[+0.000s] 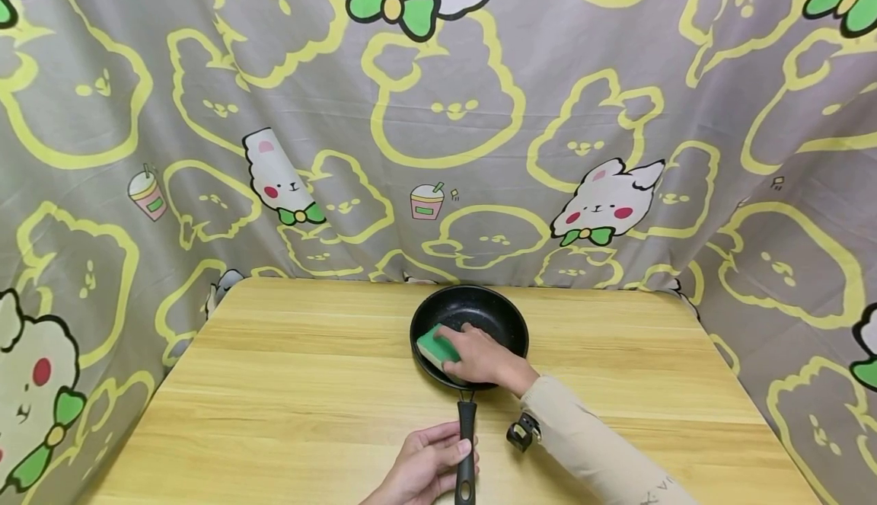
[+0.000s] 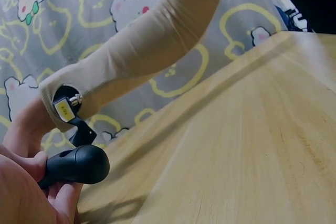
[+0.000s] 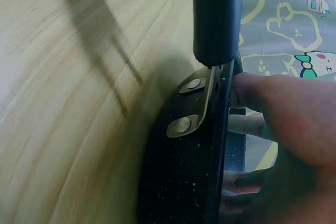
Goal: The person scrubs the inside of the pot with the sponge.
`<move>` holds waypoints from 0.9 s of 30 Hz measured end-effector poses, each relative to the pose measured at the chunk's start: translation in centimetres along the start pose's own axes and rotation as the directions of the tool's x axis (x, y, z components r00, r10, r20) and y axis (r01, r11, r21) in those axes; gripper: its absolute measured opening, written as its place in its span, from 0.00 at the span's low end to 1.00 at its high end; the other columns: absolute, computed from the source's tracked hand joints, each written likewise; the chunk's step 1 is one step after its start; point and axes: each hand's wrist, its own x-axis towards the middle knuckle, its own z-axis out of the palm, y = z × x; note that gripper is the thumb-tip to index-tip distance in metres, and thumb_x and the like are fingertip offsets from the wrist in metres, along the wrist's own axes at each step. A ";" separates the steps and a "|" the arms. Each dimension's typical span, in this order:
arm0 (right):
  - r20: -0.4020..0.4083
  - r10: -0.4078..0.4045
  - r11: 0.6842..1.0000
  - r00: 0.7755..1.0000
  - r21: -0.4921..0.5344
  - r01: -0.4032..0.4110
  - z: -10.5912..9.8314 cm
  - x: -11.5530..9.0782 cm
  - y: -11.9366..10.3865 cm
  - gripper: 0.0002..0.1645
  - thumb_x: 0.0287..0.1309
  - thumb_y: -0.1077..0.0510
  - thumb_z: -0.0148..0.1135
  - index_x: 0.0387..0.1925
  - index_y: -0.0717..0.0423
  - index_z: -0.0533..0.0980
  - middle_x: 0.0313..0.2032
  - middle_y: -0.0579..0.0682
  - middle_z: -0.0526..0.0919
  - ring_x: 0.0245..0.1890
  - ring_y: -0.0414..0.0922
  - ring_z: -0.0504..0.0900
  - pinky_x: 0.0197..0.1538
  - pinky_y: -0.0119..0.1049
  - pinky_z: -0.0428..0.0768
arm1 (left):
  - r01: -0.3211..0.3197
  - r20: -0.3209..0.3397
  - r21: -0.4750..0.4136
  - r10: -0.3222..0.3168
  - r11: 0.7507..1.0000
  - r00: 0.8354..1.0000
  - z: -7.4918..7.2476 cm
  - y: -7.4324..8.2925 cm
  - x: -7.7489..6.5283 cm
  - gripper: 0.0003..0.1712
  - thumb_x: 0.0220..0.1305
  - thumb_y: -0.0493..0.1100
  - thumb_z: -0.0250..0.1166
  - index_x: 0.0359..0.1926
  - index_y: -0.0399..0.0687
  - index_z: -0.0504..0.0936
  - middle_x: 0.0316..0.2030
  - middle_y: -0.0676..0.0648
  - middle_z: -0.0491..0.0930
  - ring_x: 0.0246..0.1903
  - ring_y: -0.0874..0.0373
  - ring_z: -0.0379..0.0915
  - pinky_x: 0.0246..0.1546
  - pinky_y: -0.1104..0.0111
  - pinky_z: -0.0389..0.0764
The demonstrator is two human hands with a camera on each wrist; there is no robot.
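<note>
A black frying pan (image 1: 508, 318) is at the table's far middle, its dark handle (image 1: 467, 417) pointing toward me. My left hand (image 1: 430, 461) grips that handle near its end, thumb on top. In the left wrist view, the handle's rounded end (image 2: 86, 165) sticks out past my fingers. Inside the pan, my right hand (image 1: 483, 358) holds a sponge (image 1: 438, 346) with a green face and a pale side against the left inner wall. The right wrist view shows the right fingers reaching over the rim beside the riveted bracket (image 3: 184, 125); the pan's wall hides the sponge there.
The wood-grain table (image 1: 288, 398) extends on both sides of the pan. A patterned curtain (image 1: 466, 185) surrounds its back and sides. A small black device (image 1: 522, 433) is strapped at the right sleeve's cuff, just right of the handle.
</note>
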 end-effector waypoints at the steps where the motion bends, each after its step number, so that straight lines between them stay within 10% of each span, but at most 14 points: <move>1: 0.001 0.004 1.000 1.000 0.003 -0.004 0.0 0.1 0.0 0.30 0.65 0.55 0.67 0.66 0.51 0.72 0.47 0.57 0.80 0.43 0.50 0.77 0.42 0.47 0.81 | -0.002 0.001 0.000 0.002 1.000 1.000 0.0 0.0 0.0 0.26 0.72 0.31 0.62 0.66 0.22 0.69 0.47 0.38 0.83 0.39 0.53 0.85 0.47 0.59 0.87; 27: -0.008 0.069 0.997 0.998 0.037 -0.069 -0.1 1.2 0.1 0.30 0.70 0.54 0.65 0.69 0.51 0.69 0.47 0.60 0.77 0.39 0.49 0.77 0.40 0.44 0.81 | -0.012 -0.006 -0.010 0.012 1.000 1.000 0.1 0.0 -0.1 0.26 0.71 0.30 0.63 0.65 0.21 0.69 0.46 0.38 0.83 0.39 0.55 0.84 0.46 0.59 0.88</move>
